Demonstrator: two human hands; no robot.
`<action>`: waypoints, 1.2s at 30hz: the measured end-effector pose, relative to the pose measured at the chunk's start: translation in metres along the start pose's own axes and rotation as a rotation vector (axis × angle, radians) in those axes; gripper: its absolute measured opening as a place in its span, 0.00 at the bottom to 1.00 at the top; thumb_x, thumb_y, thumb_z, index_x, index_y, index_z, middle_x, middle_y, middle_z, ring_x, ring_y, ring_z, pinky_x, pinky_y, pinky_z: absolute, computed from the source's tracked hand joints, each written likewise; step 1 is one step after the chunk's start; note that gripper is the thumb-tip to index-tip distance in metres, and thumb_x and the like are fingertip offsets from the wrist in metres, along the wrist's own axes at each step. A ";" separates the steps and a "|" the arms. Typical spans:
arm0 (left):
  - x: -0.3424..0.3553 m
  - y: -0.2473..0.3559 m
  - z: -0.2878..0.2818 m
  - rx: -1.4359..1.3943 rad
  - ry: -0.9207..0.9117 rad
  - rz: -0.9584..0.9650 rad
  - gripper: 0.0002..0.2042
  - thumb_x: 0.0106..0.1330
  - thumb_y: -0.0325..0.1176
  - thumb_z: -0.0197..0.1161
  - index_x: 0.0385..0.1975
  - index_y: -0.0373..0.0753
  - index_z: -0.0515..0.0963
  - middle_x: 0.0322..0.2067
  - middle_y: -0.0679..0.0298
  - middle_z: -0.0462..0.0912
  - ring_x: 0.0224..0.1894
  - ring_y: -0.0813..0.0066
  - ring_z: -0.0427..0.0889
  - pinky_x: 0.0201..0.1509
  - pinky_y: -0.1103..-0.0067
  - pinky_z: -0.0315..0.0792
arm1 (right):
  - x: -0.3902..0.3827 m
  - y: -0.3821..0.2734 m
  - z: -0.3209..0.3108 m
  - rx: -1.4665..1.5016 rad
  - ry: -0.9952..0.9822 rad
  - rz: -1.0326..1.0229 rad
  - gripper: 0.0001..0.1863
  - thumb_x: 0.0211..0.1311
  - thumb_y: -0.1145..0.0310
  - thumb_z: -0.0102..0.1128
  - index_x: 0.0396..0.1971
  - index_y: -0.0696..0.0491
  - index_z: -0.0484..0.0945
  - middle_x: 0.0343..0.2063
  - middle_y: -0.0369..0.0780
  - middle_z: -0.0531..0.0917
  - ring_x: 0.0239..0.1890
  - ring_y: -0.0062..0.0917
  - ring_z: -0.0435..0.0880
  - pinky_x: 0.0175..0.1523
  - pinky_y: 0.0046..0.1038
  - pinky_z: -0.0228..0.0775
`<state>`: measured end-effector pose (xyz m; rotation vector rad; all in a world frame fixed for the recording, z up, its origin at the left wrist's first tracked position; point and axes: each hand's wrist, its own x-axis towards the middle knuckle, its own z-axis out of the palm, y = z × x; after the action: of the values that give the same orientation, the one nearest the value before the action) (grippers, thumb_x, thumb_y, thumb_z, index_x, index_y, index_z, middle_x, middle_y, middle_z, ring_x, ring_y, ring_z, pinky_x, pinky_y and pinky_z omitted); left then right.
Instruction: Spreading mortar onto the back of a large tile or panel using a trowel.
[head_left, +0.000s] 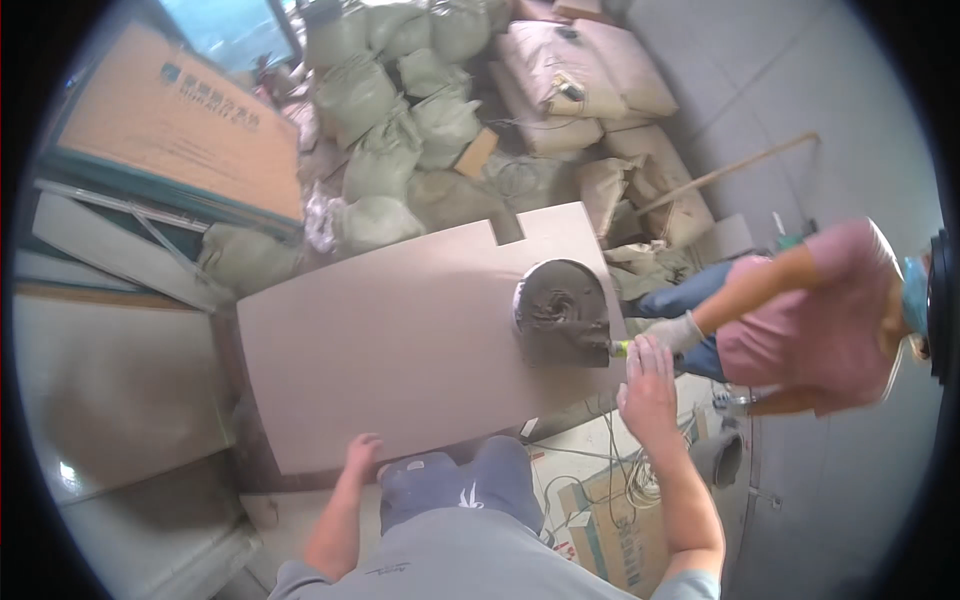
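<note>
– In the head view, where is the left hand?
– At the near edge of the pale board, toward its left half. Its fingers are loosely curled and I see nothing in them. Whether it touches the board, I can't tell.
– And the right hand?
– Farther forward, beyond the board's right-hand side, fingers together and pointing away from the body. The fingertips are right beside a yellow-green handle. I can't tell whether they grip it or only overlap it.
– What does the handle belong to?
– It seems to join the dark, flat-edged tool at the near side of a round tub. Grey paste fills the tub, swirled in the middle and smeared over the tool.
– Where does the tub stand?
– On the right part of the board, to the right of and nearer than the square notch in the far edge.
– Who else is there?
– A co-worker in a pink shirt, on the right. One gloved hand is close beside the right hand, near the handle; its hold is unclear too.
– And around them?
– Full sacks lie beyond the board, a large cardboard box leans at the far left, and cables lie at the near right.
</note>
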<state>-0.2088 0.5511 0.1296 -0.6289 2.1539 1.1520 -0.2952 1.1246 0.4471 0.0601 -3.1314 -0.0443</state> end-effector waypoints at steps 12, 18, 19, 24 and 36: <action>-0.226 -0.035 0.090 -0.512 0.399 -0.600 0.17 0.63 0.35 0.60 0.50 0.34 0.80 0.43 0.59 0.86 0.47 0.67 0.82 0.48 0.72 0.75 | 0.088 0.110 0.129 0.060 -0.744 -0.235 0.25 0.43 0.62 0.76 0.43 0.56 0.79 0.42 0.51 0.84 0.44 0.48 0.83 0.51 0.44 0.76; -0.278 -0.081 0.156 0.133 0.176 -0.485 0.11 0.56 0.29 0.57 0.32 0.36 0.86 0.35 0.49 0.86 0.38 0.52 0.86 0.42 0.62 0.79 | 0.117 0.175 0.205 1.226 -1.239 0.345 0.13 0.65 0.62 0.62 0.43 0.54 0.84 0.38 0.37 0.85 0.41 0.30 0.82 0.44 0.35 0.74; -0.275 -0.073 0.157 0.089 0.217 -0.494 0.11 0.56 0.29 0.57 0.32 0.36 0.86 0.35 0.49 0.86 0.38 0.52 0.86 0.42 0.62 0.79 | 0.125 0.175 0.238 1.558 -1.338 0.652 0.12 0.65 0.62 0.62 0.41 0.54 0.84 0.36 0.36 0.84 0.38 0.29 0.82 0.43 0.34 0.74; -0.234 -0.077 0.170 0.248 0.198 -0.332 0.10 0.56 0.30 0.58 0.30 0.37 0.86 0.30 0.53 0.86 0.35 0.54 0.85 0.39 0.63 0.80 | 0.134 0.005 0.127 1.304 -1.023 0.311 0.15 0.59 0.63 0.66 0.43 0.53 0.81 0.36 0.37 0.83 0.40 0.31 0.82 0.45 0.35 0.75; -0.194 -0.182 0.089 -0.885 0.217 -0.538 0.15 0.60 0.34 0.67 0.46 0.37 0.82 0.36 0.61 0.86 0.36 0.74 0.83 0.34 0.78 0.73 | 0.010 -0.128 0.072 1.650 -0.610 0.340 0.29 0.45 0.66 0.75 0.49 0.52 0.74 0.36 0.40 0.81 0.43 0.36 0.82 0.50 0.37 0.76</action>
<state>0.0715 0.5573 0.1244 -1.6511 1.3743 1.7311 -0.3014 0.9985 0.3715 -0.5254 -2.4576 2.7126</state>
